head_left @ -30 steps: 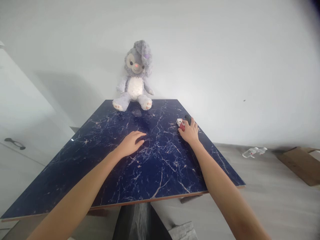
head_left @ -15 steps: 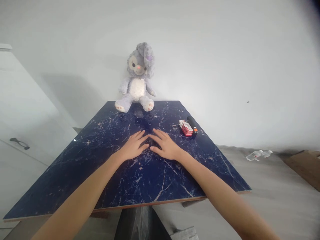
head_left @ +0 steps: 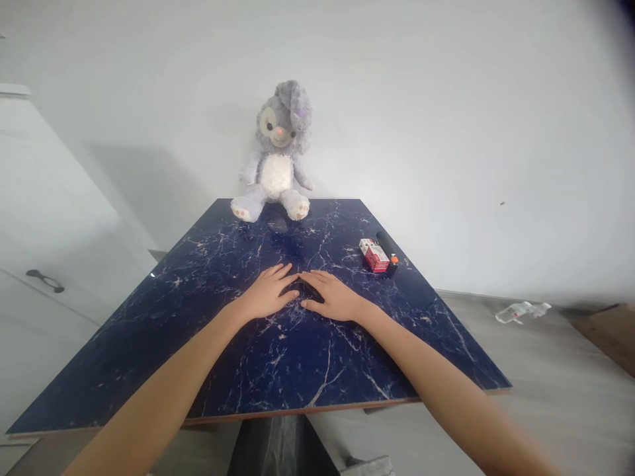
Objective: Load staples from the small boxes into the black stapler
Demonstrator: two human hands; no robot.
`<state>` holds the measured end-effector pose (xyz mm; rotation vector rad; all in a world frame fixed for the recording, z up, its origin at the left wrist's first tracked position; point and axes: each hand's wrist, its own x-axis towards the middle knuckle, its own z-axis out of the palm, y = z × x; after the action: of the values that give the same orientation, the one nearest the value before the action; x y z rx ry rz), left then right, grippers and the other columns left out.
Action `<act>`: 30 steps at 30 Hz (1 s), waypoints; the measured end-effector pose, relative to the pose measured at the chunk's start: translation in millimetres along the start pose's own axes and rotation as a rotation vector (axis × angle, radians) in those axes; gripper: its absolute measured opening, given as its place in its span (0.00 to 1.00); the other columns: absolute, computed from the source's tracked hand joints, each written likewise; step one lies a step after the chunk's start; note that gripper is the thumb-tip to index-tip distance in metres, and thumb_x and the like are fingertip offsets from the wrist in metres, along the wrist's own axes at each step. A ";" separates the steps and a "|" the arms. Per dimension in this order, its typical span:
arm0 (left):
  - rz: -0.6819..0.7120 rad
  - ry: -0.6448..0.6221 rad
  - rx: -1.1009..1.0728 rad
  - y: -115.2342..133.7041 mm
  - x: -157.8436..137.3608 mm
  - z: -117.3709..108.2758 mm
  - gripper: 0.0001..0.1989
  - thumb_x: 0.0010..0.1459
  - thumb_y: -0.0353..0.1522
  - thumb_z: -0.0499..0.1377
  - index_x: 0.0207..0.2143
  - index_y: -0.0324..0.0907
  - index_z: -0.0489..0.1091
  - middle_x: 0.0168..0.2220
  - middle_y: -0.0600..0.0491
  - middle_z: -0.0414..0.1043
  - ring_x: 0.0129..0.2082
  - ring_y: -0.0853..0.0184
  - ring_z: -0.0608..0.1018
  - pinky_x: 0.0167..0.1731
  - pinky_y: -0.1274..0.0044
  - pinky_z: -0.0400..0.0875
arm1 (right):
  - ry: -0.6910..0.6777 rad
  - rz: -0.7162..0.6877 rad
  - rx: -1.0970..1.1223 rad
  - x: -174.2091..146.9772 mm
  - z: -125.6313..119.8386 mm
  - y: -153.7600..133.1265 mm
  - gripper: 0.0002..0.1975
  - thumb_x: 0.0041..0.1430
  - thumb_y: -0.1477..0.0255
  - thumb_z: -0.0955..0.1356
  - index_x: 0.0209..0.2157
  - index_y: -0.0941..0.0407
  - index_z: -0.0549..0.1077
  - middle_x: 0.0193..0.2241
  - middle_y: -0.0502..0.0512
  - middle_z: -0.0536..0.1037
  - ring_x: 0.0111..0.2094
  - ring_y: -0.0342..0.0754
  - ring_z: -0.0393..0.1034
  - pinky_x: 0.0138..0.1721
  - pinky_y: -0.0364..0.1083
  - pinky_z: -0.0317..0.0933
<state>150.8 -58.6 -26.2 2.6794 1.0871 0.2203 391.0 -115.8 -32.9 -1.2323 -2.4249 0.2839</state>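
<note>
My left hand (head_left: pixel 268 293) lies palm down on the dark blue marbled tabletop (head_left: pixel 278 370), fingers stretched out and nothing held. Opposite it, my right hand (head_left: pixel 333 295) rests the same way, its fingers extended and pointing inward. The fingertips of both hands almost meet at the middle, and I cannot tell if they touch. A dark patch shows between my right thumb and forefinger; whether it is shadow or a thing is unclear. Beyond the hands, a grey plush rabbit (head_left: pixel 276 175) with a white belly sits upright at the far edge.
A red and white box (head_left: pixel 374 256) lies on the right of the table beside a black cylinder (head_left: pixel 387 248) and a small orange-topped item (head_left: pixel 393 260). Clear plastic bottles (head_left: pixel 520 312) lie on the floor. A white cabinet (head_left: pixel 54 231) stands left; a pale wall rises behind.
The outstretched fingers of both hands have drawn closer together. The view has shifted slightly, so the plush rabbit and box appear a little further right.
</note>
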 end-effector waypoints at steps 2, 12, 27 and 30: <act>-0.013 -0.015 -0.004 1.2 -0.2 -0.7 0.34 0.67 0.55 0.42 0.69 0.50 0.55 0.73 0.50 0.43 0.72 0.49 0.48 0.66 0.52 0.47 | 0.000 0.002 0.003 0.1 0.7 0.4 0.36 0.66 0.51 0.63 0.68 0.57 0.57 0.66 0.63 0.61 0.68 0.59 0.53 0.67 0.60 0.48; 0.003 0.008 -0.014 -2.9 -2.0 2.4 0.34 0.67 0.55 0.42 0.69 0.52 0.56 0.73 0.51 0.43 0.72 0.49 0.48 0.67 0.54 0.47 | -0.041 0.019 -0.006 0.5 -0.2 -1.8 0.35 0.66 0.52 0.63 0.67 0.57 0.61 0.67 0.64 0.59 0.69 0.60 0.51 0.68 0.61 0.47; 0.019 0.019 -0.012 -8.4 -2.3 7.1 0.33 0.67 0.55 0.42 0.69 0.53 0.56 0.73 0.53 0.43 0.72 0.50 0.48 0.67 0.55 0.47 | -0.041 0.022 0.013 1.7 -0.3 -1.1 0.33 0.67 0.52 0.62 0.65 0.59 0.64 0.67 0.64 0.60 0.69 0.60 0.52 0.69 0.60 0.46; 0.016 0.011 -0.008 -8.1 -2.3 7.8 0.34 0.67 0.55 0.42 0.69 0.53 0.55 0.73 0.52 0.42 0.72 0.50 0.48 0.67 0.55 0.46 | -0.044 0.013 0.013 1.7 -1.5 -2.8 0.33 0.67 0.53 0.62 0.66 0.59 0.63 0.67 0.64 0.59 0.69 0.60 0.51 0.69 0.61 0.45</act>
<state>145.5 -55.9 -36.1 2.6839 1.0665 0.2422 388.7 -116.1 -30.2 -1.2493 -2.4494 0.3331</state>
